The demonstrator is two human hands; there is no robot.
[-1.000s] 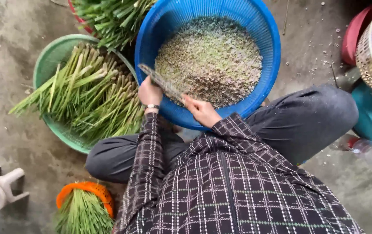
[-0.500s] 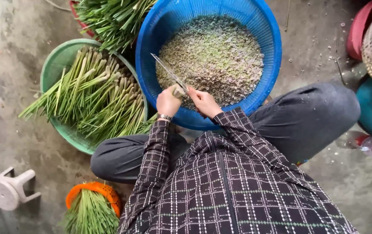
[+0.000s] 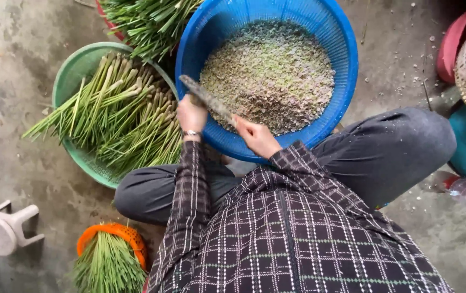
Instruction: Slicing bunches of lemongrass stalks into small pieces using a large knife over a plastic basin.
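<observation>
Head view, looking straight down on a person in a checked shirt sitting low on the concrete floor (image 3: 21,179) with knees spread. Their left hand (image 3: 191,115) is closed around a small bundle of stalks just at the near rim of the blue basket (image 3: 347,70), and the right hand (image 3: 257,137) is clamped on the handle of a long knife (image 3: 207,99). The knife lies slanted over the basket's near-left edge, its long axis running from the right hand up and to the left, tip pointing toward the green basin (image 3: 73,68); the blade crosses just above the left hand, so the two hands sit close together with the blade between them.

As for progress, the blue basket already holds a broad mound of finely chopped pieces (image 3: 268,73), pale green and grey, filling much of its bottom, so a good share appears done. Plenty is left, by the look of it: the green basin to the left is heaped with whole long green stalks (image 3: 116,116) lying with their thick ends toward the blue basket, more stalks fill a red basin (image 3: 102,13) at the top, and an orange basket (image 3: 130,236) of thinner greens stands by the left knee. A small grey stool (image 3: 2,230) sits well apart at lower left.
</observation>
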